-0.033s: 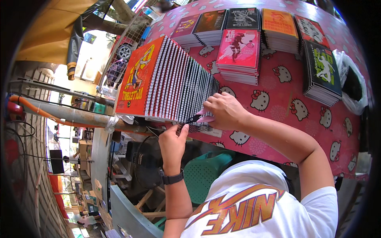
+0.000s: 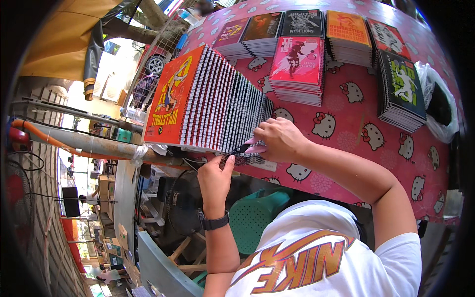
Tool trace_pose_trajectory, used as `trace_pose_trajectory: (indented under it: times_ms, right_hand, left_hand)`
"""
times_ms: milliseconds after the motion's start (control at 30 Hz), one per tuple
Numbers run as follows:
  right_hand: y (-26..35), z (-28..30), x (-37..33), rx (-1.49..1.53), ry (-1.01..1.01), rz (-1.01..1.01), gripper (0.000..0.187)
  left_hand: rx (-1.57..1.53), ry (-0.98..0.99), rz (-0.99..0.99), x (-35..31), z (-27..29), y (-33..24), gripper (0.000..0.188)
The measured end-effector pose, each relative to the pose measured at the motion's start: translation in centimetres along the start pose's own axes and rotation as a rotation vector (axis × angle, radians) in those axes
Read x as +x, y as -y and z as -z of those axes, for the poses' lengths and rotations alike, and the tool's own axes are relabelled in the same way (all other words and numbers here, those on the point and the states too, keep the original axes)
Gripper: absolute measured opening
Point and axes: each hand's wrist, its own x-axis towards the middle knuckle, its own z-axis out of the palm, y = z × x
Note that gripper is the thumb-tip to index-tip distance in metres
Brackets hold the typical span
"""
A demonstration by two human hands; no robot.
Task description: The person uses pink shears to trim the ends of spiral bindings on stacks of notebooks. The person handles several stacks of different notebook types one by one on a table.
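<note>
A long stack of spiral-bound notebooks with orange-red covers leans along the table's left side, dark coil spines facing me. In my right hand is a pair of pliers with pink handles; its dark jaws touch the lower ends of the coils near the table edge. My left hand, with a black watch on the wrist, has thumb and forefinger pinched at those same coil ends, just below the jaws. What lies between these fingertips is too small to make out.
Several shorter notebook piles stand further back, including a pink pile, an orange pile and a black-and-green pile. A clear plastic bag lies far right. Below the table edge are a green plastic chair and a dark fan.
</note>
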Motion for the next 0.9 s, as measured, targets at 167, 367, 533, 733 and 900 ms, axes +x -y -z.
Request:
trace_pose_trajectory:
  times_ms: [167,367,533,733,900]
  right_hand:
    - [-0.1,-0.1,-0.1,0.051,0.067,-0.052,0.030]
    - [-0.7,0.0,-0.9,-0.070,-0.154,0.022,0.037]
    - [-0.1,0.1,-0.5,-0.118,-0.090,0.041,0.040]
    - [0.0,0.0,-0.6,-0.152,-0.149,0.066,0.039]
    - [0.0,-0.6,-0.4,-0.080,-0.077,0.039,0.033]
  left_hand:
    - [-0.001,0.000,-0.009,-0.1,-0.4,0.8,0.028]
    - [0.189,0.046,-0.070,0.3,-0.9,1.2,0.035]
    - [0.229,0.136,-0.009,0.8,-0.7,0.9,0.036]
    - [0.246,0.168,-0.010,1.2,-0.5,1.4,0.033]
    - [0.222,0.189,0.004,1.4,-0.4,1.5,0.033]
